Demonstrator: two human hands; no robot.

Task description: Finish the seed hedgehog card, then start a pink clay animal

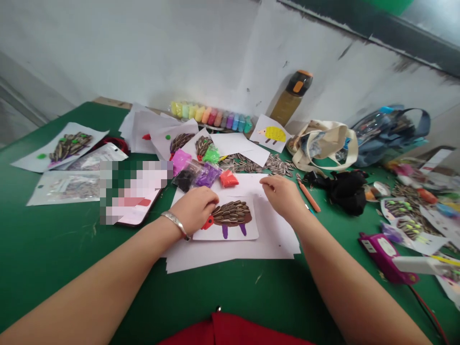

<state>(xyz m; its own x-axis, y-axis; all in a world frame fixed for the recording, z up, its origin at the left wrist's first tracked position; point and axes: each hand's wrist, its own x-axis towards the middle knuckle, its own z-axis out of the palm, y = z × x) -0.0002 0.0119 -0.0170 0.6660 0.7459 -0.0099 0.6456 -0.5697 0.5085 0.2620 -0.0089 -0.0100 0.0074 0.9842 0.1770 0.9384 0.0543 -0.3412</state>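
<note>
A white card (212,234) bears a hedgehog figure (233,213) with sunflower seeds over its back, a red head and two purple legs. It lies on a stack of white paper (273,244). My left hand (196,208), with a silver bracelet at the wrist, rests at the card's left edge by the red head; its fingers are curled together, and whatever they may hold is hidden. Above the paper, right of the card, my right hand (282,195) has its fingers pinched. Anything between those fingertips is too small to make out.
Clay packets (206,175) lie behind the card, with loose sunflower seeds (269,164) farther back. A phone (138,206) sits left of the paper. An orange pen (309,195), black cloth (347,191) and purple glue gun (388,256) are on the right. A bottle (291,98) leans against the wall.
</note>
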